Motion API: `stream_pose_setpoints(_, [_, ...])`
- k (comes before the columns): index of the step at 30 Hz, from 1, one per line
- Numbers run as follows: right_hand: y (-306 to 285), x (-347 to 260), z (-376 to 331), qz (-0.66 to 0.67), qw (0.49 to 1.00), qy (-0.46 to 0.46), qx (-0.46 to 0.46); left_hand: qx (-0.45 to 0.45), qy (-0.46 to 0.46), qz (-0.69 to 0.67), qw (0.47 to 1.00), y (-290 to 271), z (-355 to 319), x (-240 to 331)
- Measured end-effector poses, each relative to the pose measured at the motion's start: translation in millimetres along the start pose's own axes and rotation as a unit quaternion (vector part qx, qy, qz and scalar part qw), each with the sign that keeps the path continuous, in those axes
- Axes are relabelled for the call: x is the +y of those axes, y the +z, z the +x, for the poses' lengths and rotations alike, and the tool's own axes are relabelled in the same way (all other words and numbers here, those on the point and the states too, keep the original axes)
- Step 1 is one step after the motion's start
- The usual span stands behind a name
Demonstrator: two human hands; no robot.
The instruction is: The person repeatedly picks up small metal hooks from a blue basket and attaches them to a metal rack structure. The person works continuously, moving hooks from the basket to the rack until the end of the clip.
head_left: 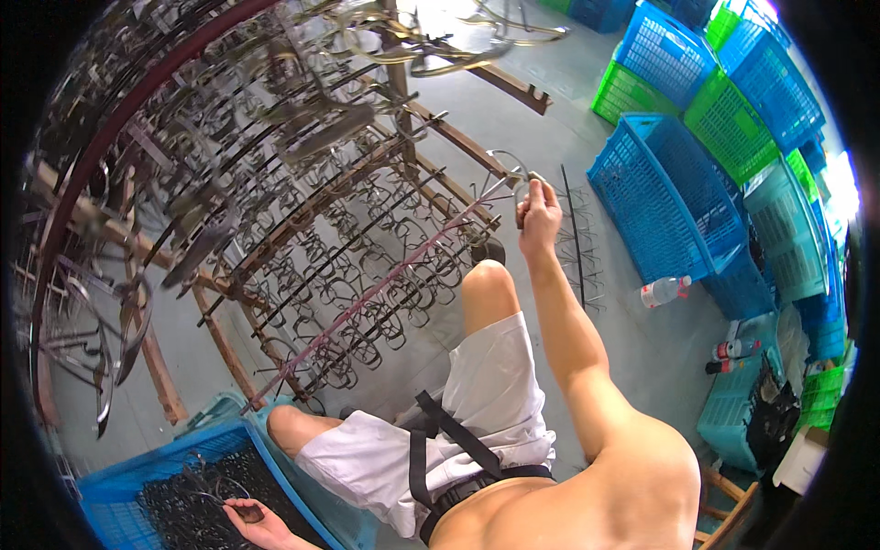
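Bent metal wires are lying at the lower left of the frame, on top of many dark pieces, which are filling a blue crate. The left hand is reaching over this crate, close to the wires; its fingers are curling, but I cannot tell whether they are gripping something. Beyond the white shorts, the right hand is reaching into the upper middle of the frame, its fingers clamping on a thin metal loop, near the end of a pinkish rod. Similar loops are hanging in rows on a brown rack at the upper left. Farther, stacked blue and green crates are standing at the upper right.
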State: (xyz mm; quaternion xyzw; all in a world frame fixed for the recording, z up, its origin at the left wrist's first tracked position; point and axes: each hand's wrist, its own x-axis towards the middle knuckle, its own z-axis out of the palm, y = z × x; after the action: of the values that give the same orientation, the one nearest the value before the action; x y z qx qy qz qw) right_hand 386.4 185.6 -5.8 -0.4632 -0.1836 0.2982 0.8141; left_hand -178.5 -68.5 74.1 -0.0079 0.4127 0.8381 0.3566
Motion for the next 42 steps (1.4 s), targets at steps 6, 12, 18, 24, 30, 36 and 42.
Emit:
stream_pose_setpoints(6, [-5,32,16,0.053,0.991,0.114,-0.049,-0.016,0.031,0.032,0.999,17,-15,-1])
stream_pose_setpoints(12, [-9,37,26,0.117,0.977,0.145,-0.106,-0.022,0.019,0.038,0.999,22,-20,-3])
stream_pose_setpoints(18, [0,29,27,0.084,0.976,0.164,-0.113,-0.014,0.013,0.056,0.998,29,-22,-12])
stream_pose_setpoints(24, [13,27,22,0.039,0.986,0.142,-0.077,-0.013,0.005,0.055,0.998,32,-19,-15])
stream_pose_setpoints(30, [15,24,19,0.021,0.985,0.146,-0.092,-0.032,-0.005,0.056,0.998,27,-15,-15])
stream_pose_setpoints(36, [20,34,7,-0.065,0.989,0.079,-0.108,-0.037,-0.027,0.042,0.998,22,-8,-16])
stream_pose_setpoints(42, [21,34,4,-0.184,0.973,0.03,-0.132,-0.035,-0.041,0.031,0.998,26,-4,-18])
